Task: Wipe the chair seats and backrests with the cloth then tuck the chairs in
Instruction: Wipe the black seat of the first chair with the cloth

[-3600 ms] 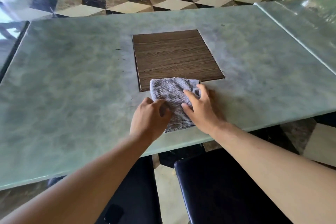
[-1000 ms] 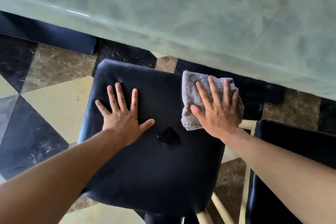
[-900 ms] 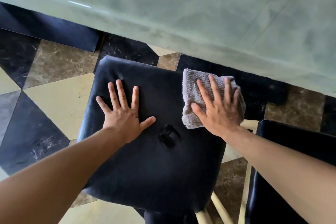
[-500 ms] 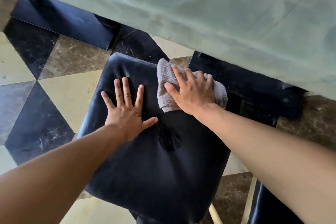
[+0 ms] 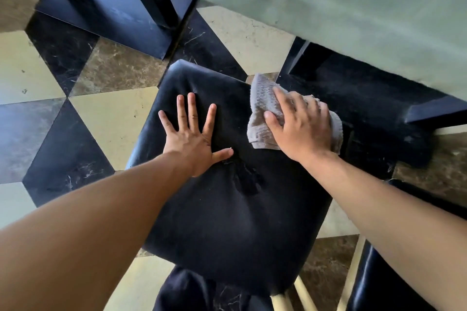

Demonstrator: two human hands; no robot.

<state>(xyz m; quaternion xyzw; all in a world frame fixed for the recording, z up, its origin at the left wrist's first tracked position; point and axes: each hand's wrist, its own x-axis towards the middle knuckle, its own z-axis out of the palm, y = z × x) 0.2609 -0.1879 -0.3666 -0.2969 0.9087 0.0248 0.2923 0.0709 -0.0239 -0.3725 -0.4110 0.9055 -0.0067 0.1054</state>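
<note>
A black padded chair seat fills the middle of the view, with a dent or tear near its centre. My left hand lies flat on the seat's far left part, fingers spread. My right hand presses a folded grey cloth onto the seat's far right corner, fingers lying over the cloth. A second black chair seat shows at the lower right edge, mostly hidden by my right arm.
The green marble tabletop overhangs at the top. Dark table legs or base pieces stand on the patterned tile floor beyond the seat. Pale wooden chair legs show below the seat.
Earlier both hands held the cloth on the tabletop. Over the last second my right hand slid the cloth left along the seat's far edge, then back right; my left hand stayed flat.
</note>
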